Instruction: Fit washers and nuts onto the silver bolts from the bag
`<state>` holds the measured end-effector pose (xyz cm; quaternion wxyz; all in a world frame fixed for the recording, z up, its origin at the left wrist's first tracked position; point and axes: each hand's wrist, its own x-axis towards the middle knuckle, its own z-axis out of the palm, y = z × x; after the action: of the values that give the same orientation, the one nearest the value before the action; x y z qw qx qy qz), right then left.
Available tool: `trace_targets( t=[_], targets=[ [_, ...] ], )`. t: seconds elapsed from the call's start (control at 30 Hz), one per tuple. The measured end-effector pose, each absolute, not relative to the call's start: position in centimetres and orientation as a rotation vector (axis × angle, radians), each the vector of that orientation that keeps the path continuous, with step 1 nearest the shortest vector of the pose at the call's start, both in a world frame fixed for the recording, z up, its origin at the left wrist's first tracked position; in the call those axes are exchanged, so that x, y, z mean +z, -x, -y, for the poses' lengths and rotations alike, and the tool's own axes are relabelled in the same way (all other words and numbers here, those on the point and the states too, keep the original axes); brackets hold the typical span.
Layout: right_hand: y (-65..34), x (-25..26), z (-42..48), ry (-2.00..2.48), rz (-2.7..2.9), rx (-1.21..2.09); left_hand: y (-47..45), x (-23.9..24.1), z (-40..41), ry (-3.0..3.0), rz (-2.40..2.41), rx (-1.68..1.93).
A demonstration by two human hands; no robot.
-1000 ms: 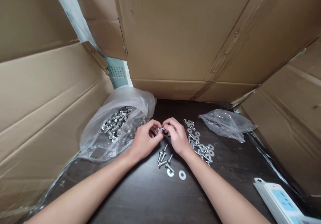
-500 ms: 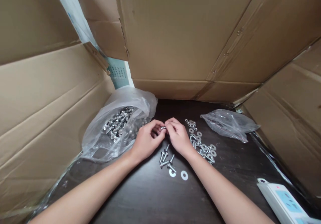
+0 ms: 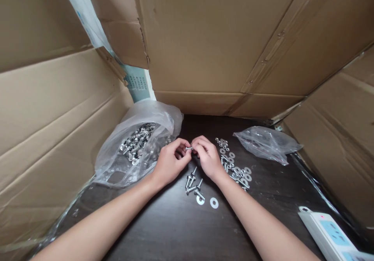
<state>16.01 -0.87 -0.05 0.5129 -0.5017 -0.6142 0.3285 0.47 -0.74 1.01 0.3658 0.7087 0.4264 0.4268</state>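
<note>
A clear bag of bolts (image 3: 137, 144) is seen at the left of the dark worktop (image 3: 175, 230), lying open. Just beside it, the left hand (image 3: 169, 161) and right hand (image 3: 206, 157) are brought together, both pinched on one small bolt (image 3: 188, 149) held above the worktop. Loose bolts (image 3: 193, 185) and two washers (image 3: 207, 201) lie below the hands. Scattered washers (image 3: 233, 163), an emptier bag (image 3: 267, 144) and a power strip (image 3: 330, 233) are noted at the right.
</note>
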Motion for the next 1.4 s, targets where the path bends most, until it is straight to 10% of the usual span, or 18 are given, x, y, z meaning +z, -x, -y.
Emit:
trace_targets(
  t=[1.4],
  targets=[
    [-15.68,-0.13,0.82,1.268,1.398,0.886,-0.6,0.86,0.57,-1.788,-1.146,1.094]
  ],
)
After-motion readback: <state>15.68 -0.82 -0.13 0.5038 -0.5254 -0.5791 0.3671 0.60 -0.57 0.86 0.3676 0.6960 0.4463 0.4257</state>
